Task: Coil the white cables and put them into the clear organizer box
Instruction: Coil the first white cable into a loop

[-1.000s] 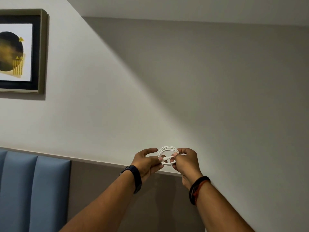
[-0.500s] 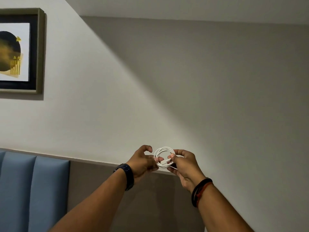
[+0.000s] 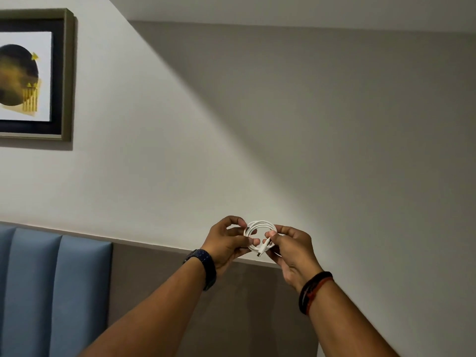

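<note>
A white cable (image 3: 260,224) is wound into a small round coil, held up in the air in front of the wall. My left hand (image 3: 228,240) pinches the coil's left side. My right hand (image 3: 292,247) grips the right side, with one plug end (image 3: 264,249) sticking out down-left between its fingers. The clear organizer box is not in view.
A framed picture (image 3: 33,76) hangs on the pale wall at the upper left. A blue padded panel (image 3: 51,292) and a grey-brown panel (image 3: 244,305) run along the bottom behind my forearms.
Both hands have shifted a little left and lower with the coil. The plug end now points down-left out of my right hand's fingers.
</note>
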`<act>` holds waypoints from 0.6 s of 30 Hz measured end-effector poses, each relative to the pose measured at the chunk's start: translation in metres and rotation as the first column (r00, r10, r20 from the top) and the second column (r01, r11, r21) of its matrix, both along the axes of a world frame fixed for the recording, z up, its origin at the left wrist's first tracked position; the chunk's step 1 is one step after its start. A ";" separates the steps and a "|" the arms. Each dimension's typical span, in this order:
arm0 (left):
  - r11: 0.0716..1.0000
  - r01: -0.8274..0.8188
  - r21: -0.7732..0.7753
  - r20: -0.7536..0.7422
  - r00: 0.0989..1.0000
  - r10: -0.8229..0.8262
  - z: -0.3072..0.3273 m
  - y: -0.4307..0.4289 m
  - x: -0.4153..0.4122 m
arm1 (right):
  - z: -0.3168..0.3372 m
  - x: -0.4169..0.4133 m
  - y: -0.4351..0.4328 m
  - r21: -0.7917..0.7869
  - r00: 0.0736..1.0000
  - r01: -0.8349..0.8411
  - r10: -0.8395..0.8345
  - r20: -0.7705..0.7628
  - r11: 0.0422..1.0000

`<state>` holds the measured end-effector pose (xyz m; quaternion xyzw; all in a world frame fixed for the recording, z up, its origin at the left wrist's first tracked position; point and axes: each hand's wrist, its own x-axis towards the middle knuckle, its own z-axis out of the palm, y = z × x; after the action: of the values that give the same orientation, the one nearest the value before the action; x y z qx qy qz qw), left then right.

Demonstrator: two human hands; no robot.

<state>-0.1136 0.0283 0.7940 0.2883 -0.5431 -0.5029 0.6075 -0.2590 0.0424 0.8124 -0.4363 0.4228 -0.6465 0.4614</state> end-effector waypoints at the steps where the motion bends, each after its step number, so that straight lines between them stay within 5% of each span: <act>1: 0.997 -0.064 -0.034 0.086 0.994 0.067 0.000 0.001 -0.002 | -0.001 -0.001 0.000 -0.005 1.000 -0.001 0.000 -0.009 1.000; 5: 0.919 -0.332 -0.213 0.368 0.844 0.391 -0.005 0.003 -0.010 | -0.004 -0.003 -0.001 -0.025 0.999 0.038 -0.039 -0.033 0.999; 10: 0.878 -0.327 -0.350 0.501 0.727 0.470 -0.011 0.005 -0.013 | -0.007 -0.001 -0.007 -0.069 0.989 0.127 -0.132 -0.069 0.989; 18: 0.746 -0.409 -0.525 0.394 0.660 0.639 -0.012 0.005 -0.013 | -0.008 0.000 -0.008 -0.069 0.982 0.189 -0.189 0.000 0.980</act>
<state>-0.1271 0.0338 0.7818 0.4396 -0.6734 -0.0764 0.5895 -0.2594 0.0347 0.8043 -0.4119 0.4411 -0.7003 0.3813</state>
